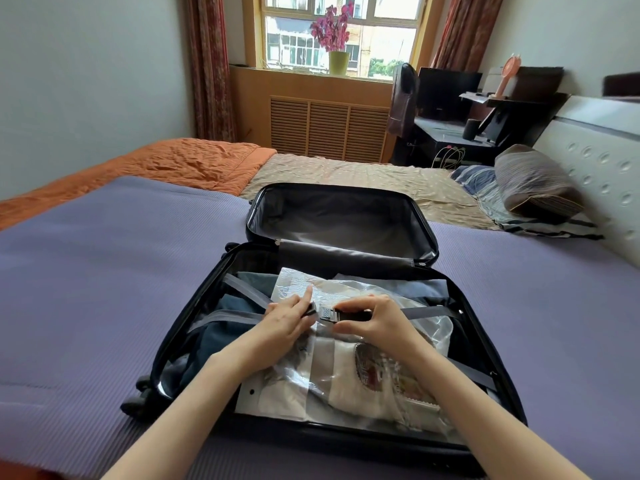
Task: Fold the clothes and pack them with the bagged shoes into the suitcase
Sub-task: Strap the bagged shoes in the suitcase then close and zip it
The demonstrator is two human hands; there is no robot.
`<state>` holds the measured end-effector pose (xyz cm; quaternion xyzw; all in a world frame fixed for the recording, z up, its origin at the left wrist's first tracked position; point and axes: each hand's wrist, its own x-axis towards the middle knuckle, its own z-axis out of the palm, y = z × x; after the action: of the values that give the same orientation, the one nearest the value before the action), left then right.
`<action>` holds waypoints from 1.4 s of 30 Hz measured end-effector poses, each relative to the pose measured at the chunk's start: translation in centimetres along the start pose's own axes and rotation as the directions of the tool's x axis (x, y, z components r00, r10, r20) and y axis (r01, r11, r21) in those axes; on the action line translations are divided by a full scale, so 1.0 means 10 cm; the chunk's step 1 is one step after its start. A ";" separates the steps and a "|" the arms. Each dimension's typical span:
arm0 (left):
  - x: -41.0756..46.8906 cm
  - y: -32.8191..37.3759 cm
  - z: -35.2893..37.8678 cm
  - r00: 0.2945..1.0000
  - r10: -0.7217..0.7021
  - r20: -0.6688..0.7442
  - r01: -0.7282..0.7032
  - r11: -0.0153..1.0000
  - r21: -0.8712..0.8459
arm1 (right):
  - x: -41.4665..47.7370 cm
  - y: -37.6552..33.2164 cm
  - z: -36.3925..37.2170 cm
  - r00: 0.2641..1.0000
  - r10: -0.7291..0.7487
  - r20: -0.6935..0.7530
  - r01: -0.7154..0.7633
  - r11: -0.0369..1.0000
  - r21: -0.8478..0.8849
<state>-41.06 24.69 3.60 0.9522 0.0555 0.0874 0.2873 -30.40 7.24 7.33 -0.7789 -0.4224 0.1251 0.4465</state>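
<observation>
Two halves of the open suitcase (180, 337) lay on the bed (104, 271) toward its near edge. The nearer half held dark folded clothes (239, 306) along its left side, with the bagged shoes (346, 382) on top in slick, crackly clear plastic that would likely slide and dent under pressure. Across them ran soft grey straps (429, 311), limp and best taken at the stiff buckle (327, 313): the left grip (284, 323) pinched one buckle end and the right grip (374, 323) clasped the other, the ends just apart.

Open black suitcase (512, 386) on bed: dark folded clothes (214, 336) beneath clear-bagged shoes (349, 375).
</observation>
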 end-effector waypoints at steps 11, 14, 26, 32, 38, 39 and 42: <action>-0.05 0.01 -0.22 0.992 -0.031 -0.121 -0.004 0.959 -0.282 | -0.01 0.02 -0.02 0.999 -0.053 -0.005 0.053 0.995 -0.087; -0.07 0.03 -0.22 0.989 -0.025 -0.143 -0.021 0.950 -0.312 | 0.00 0.03 -0.02 0.999 -0.052 -0.011 0.051 0.994 -0.098; -0.05 0.10 -0.19 0.986 -0.040 -0.159 -0.019 0.936 -0.351 | 0.01 0.09 0.03 0.997 -0.063 -0.033 0.060 0.993 -0.101; -0.02 0.17 -0.17 0.983 -0.015 -0.185 -0.051 0.936 -0.347 | 0.04 0.10 0.08 0.997 -0.075 -0.029 0.073 0.996 -0.059; 0.02 0.16 -0.14 0.982 -0.008 -0.189 -0.052 0.948 -0.313 | 0.04 0.14 0.11 0.997 -0.075 -0.025 0.074 0.996 -0.049; 0.02 0.16 -0.14 0.982 -0.008 -0.189 -0.051 0.951 -0.304 | 0.04 0.14 0.10 0.997 -0.072 -0.021 0.071 0.996 -0.050; 0.03 0.12 -0.11 0.981 0.006 -0.193 -0.057 0.965 -0.258 | 0.05 0.16 0.11 0.998 -0.068 -0.016 0.066 0.993 -0.093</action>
<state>-40.91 24.34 5.23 0.8939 0.0556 0.1893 0.4025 -29.83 7.81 5.49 -0.7852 -0.4495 0.0830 0.4178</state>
